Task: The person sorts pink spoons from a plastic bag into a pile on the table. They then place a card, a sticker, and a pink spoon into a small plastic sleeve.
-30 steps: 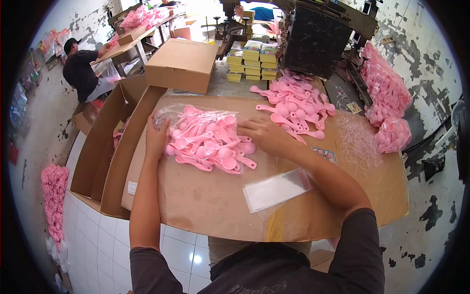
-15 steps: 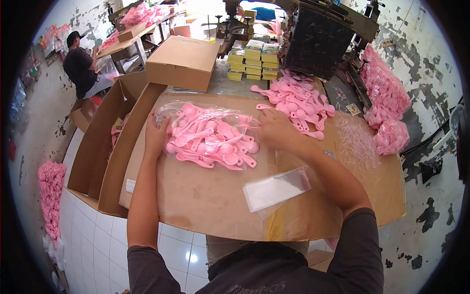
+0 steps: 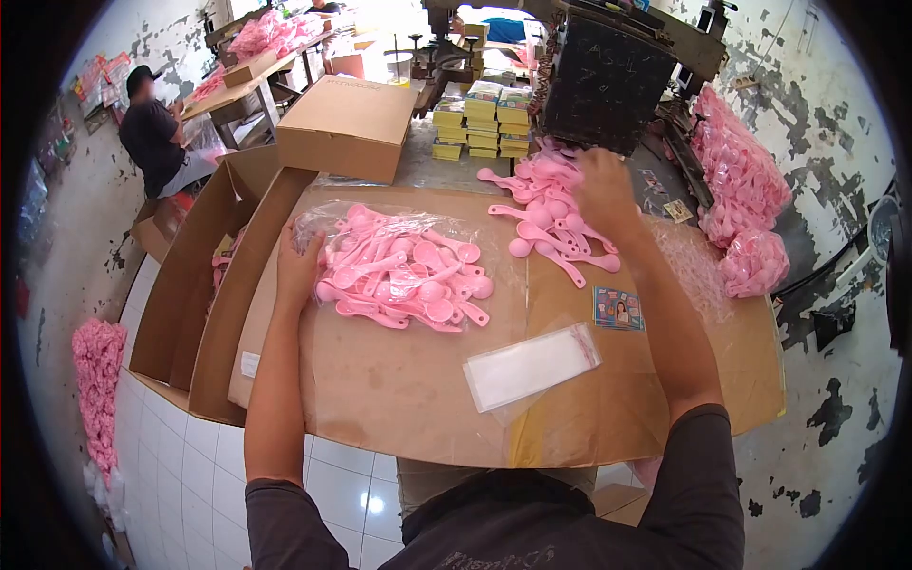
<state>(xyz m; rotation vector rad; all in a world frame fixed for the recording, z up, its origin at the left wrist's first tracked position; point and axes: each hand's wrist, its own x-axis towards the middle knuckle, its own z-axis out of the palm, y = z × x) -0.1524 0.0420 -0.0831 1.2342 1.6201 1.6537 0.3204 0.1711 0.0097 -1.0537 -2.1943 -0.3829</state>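
Note:
My left hand grips the left edge of a clear plastic bag lying on the cardboard-covered table. Pink measuring spoons fill this bag in a jumbled heap. Farther back and to the right is a loose pile of pink measuring spoons. Over the far right side of that pile reaches my right hand, blurred, its fingers not clearly visible. Nearer to me lie a stack of clear plastic sleeves and some small printed cards.
An open carton stands left, behind it a closed cardboard box. Stacks of yellow-edged cards and a black machine are at the back. Bagged pink spoons hang right. Another person sits far left.
My right hand has moved from the bag's right edge back and right over the loose pile, uncovering the printed cards. My left hand stays at the bag.

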